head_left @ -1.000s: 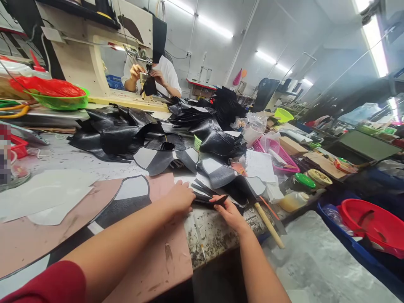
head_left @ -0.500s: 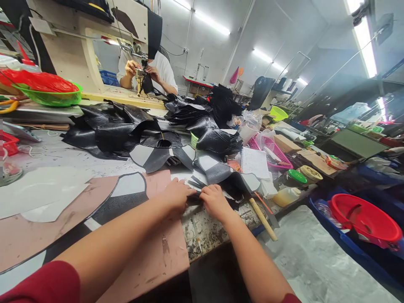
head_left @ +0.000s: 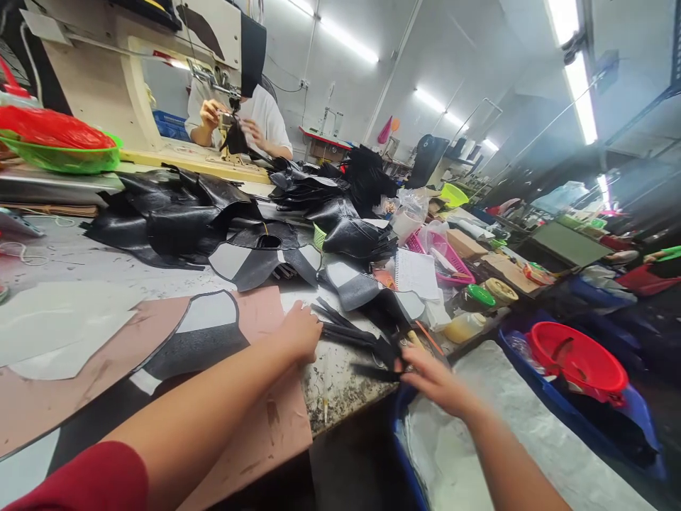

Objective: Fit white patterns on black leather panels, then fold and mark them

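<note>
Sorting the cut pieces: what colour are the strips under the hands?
Black, plain; the strips show best in the head view, beside the left hand.

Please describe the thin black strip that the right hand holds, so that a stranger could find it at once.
Start at the speckled worktable edge near the person. There the right hand pinches a thin flat black strip beyond the edge. Similar strips lie fanned on the table by the left hand; only this one is lifted clear.
</note>
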The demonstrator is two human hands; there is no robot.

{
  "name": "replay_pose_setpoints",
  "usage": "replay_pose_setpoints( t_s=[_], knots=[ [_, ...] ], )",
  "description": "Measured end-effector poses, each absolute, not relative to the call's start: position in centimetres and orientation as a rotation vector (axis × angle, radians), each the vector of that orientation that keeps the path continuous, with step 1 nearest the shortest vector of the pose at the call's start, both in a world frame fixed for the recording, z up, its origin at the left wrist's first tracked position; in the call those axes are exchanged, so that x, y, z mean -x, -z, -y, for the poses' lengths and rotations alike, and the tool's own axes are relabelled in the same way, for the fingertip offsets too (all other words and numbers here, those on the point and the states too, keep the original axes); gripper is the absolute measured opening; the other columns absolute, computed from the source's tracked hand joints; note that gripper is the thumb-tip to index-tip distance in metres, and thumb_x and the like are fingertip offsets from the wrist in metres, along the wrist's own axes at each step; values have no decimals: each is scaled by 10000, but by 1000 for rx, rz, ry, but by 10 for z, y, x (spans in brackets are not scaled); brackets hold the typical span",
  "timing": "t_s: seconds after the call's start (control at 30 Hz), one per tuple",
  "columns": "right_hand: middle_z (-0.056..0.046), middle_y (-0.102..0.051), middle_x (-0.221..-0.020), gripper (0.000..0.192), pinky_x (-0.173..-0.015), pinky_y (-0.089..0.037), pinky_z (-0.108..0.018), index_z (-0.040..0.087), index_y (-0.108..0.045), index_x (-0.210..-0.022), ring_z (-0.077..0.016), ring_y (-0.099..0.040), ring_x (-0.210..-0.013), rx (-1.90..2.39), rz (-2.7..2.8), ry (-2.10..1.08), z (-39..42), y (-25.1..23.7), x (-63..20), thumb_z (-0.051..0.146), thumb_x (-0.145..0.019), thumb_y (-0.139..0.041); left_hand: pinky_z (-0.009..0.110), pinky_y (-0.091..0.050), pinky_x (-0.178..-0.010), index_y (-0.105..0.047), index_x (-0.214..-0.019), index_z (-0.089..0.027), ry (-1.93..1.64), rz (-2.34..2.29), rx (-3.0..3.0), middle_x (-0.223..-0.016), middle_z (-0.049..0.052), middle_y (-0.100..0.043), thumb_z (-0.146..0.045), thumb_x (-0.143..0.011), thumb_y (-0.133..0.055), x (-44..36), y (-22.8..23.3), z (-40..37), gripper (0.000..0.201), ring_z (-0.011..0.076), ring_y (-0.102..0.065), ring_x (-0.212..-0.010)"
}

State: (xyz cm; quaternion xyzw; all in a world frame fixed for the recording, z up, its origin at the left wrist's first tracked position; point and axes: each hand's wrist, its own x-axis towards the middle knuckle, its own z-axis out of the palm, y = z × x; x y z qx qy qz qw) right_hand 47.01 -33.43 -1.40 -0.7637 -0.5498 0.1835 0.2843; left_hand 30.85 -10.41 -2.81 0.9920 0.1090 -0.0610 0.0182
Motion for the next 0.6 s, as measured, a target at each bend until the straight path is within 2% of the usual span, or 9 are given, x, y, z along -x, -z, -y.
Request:
replay_pose_setpoints(
  t_s=[0.07, 0.17, 0.23, 0.3, 0.43, 0.53, 0.6],
  knots=[
    [-34, -634, -742, 229, -753, -448, -407, 241, -600, -723, -234, -577, -753, 1955, 917, -373, 374, 1, -482, 452, -637, -622, 435, -288, -858, -653, -850, -190, 150, -389, -3065, -925, 113, -655, -454, -624, -662, -313, 29, 104, 348, 291, -518, -945],
    [-21, -617, -717, 432, -570, -471, -353, 232, -576, -830, -186, -555, -584, 1814, 466, -313, 405, -2, -473, 475, -507, -729, 427, -377, -826, -628, -869, -153, 60, -528, -3029, -977, 95, -621, -454, -797, -512, -319, 34, 103, 330, 236, -544, -924],
    [17, -595, -681, 478, -452, -441, -293, 245, -528, -900, -135, -508, -466, 1741, 361, -433, 401, 8, -449, 423, -515, -750, 404, -442, -796, -583, -966, -139, 4, -622, -2998, -1016, 73, -593, -383, -846, -479, -323, 38, 103, 291, 190, -564, -894],
    [70, -529, -586, 437, -384, -395, -235, 246, -482, -798, -105, -472, -405, 1622, 292, -477, 381, 24, -418, 393, -501, -767, 393, -475, -784, -545, -1042, -142, -55, -686, -2966, -1044, 64, -579, -340, -846, -500, -324, 42, 102, 283, 176, -572, -896],
    [81, -474, -539, 395, -437, -422, -218, 217, -453, -633, -94, -497, -455, 1399, 249, -409, 333, 51, -371, 413, -498, -768, 428, -457, -820, -534, -1071, -152, -217, -751, -2883, -1063, 68, -576, -329, -845, -503, -320, 46, 102, 289, 197, -560, -942],
    [48, -526, -579, 351, -482, -444, -242, 211, -543, -686, -116, -522, -514, 1352, 255, -401, 311, 59, -356, 471, -543, -729, 442, -380, -887, -566, -1014, -195, -340, -764, -2781, -1022, 65, -612, -273, -882, -417, -312, 44, 103, 214, 216, -527, -1022],
    [19, -574, -616, 337, -504, -451, -260, 201, -601, -763, -138, -545, -555, 1363, 277, -428, 303, 61, -351, 492, -611, -677, 445, -321, -929, -583, -979, -227, -420, -775, -2689, -1094, 74, -606, -257, -893, -356, -306, 42, 103, 244, 237, -460, -1130]
  ],
)
